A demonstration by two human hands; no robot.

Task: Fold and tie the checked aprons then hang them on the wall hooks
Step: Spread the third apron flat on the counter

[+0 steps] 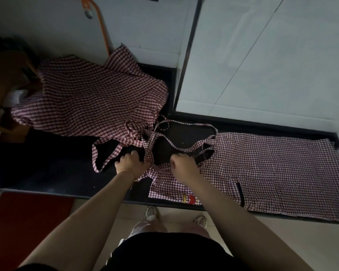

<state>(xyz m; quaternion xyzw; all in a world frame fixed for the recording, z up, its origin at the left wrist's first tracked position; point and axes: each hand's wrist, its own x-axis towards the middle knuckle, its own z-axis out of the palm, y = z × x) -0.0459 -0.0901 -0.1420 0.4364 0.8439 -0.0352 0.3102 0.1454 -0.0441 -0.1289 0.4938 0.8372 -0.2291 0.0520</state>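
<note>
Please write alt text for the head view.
Both hands, left and right, grip the straps of a checked apron spread on a dark counter. A second apron lies crumpled behind.

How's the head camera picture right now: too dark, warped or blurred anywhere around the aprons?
Head view: dim overall, the left side deep in shadow; wide-angle bending curves the counter edge; the flat apron shows crisp checks, the bunched apron looks softer and darker; left hand and right hand are readable among the straps.
</note>
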